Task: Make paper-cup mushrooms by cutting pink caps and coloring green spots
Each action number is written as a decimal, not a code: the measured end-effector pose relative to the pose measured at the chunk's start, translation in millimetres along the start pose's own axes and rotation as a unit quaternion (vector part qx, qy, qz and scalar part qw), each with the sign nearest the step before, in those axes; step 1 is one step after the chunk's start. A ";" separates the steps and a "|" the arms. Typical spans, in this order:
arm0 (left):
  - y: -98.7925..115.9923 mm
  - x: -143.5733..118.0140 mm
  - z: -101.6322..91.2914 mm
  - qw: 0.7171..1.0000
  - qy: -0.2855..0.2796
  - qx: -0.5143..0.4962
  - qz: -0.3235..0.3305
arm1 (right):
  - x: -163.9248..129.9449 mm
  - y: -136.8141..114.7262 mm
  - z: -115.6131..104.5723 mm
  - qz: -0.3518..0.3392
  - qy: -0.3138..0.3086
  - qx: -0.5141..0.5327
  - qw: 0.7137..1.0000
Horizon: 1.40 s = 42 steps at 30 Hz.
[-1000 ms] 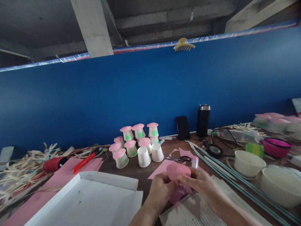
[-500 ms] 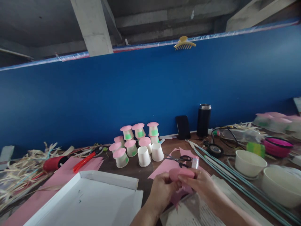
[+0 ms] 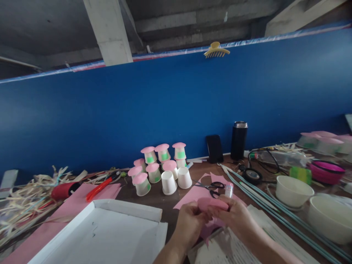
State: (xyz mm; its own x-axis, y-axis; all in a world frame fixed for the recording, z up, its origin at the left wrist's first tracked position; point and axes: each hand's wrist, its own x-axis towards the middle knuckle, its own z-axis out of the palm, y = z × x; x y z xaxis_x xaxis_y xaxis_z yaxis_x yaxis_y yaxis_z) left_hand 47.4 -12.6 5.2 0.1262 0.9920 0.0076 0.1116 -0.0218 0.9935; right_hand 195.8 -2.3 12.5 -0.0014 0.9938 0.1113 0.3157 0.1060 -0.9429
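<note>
1. White shallow cardboard tray (image 3: 118, 234), left of the grip. Probably best to hold the elbows in, clear of its raised edge.
2. Thin pink paper sheet (image 3: 189, 196), flat on the table just beyond and beneath the grip. Advisable to work above it, so wrists don't drag it.
3. Bare left hand (image 3: 190, 222) and bare right hand (image 3: 237, 217), close together, both pinching the same piece. Far-side fingers hidden; cannot tell how they press.
4. Black-handled metal scissors (image 3: 213, 189), lying on pink paper just beyond the grip. Worth minding the knuckles there.
5. Two plain white upturned paper cups (image 3: 168, 183), beyond and left of the grip, apart from it.
6. Rounded pink paper piece (image 3: 206, 204), held between the hands, tilted. Light, even pressure from both sides likely suits it; a hard pinch could crease thin paper.
</note>
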 end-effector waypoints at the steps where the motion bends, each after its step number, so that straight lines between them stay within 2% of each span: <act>1: -0.1 0.3 -0.3 1.000 0.002 0.002 -0.002 | 0.4 -0.2 -0.4 0.011 -0.007 0.004 1.000; 4: -0.2 1.0 -2.0 1.000 0.001 -0.009 -0.015 | 3.3 2.8 -1.5 0.055 -0.046 0.031 0.997; 8: -5.3 2.9 -5.7 0.998 0.025 -0.039 -0.048 | 8.6 14.1 -2.5 0.031 -0.098 0.060 0.993; 11: -11.2 4.3 -7.1 0.995 0.037 -0.077 -0.050 | 10.9 19.0 -2.1 0.023 -0.095 0.058 0.994; 15: -13.8 3.6 -5.7 0.992 0.029 -0.111 -0.051 | 9.5 15.6 1.2 0.041 -0.085 0.107 0.990; 22: -7.4 1.4 -3.9 0.999 0.001 -0.047 -0.026 | 7.5 17.9 8.9 0.047 -0.080 0.207 0.974; 28: -0.2 0.9 0.0 0.999 0.028 -0.003 -0.028 | 4.2 23.1 8.7 0.015 -0.045 0.131 0.990; 32: 1.5 1.4 0.2 0.999 0.023 -0.007 -0.036 | 3.0 20.0 7.6 0.012 -0.030 0.096 0.995; 39: 1.1 -0.4 0.9 0.994 0.015 -0.097 -0.054 | 10.2 23.4 8.9 0.035 -0.036 0.106 0.993; 42: -3.0 2.5 0.8 0.988 0.037 -0.129 -0.071 | 7.1 21.9 5.0 -0.005 0.025 0.038 0.999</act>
State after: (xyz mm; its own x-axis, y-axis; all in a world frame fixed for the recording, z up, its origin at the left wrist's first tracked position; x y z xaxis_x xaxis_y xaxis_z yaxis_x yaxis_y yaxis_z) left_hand 48.2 -10.1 2.1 0.0535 0.9894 -0.1347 -0.1328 0.1408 0.9811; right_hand 198.0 7.3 -8.9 0.0433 0.9900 0.1343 0.2427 0.1200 -0.9626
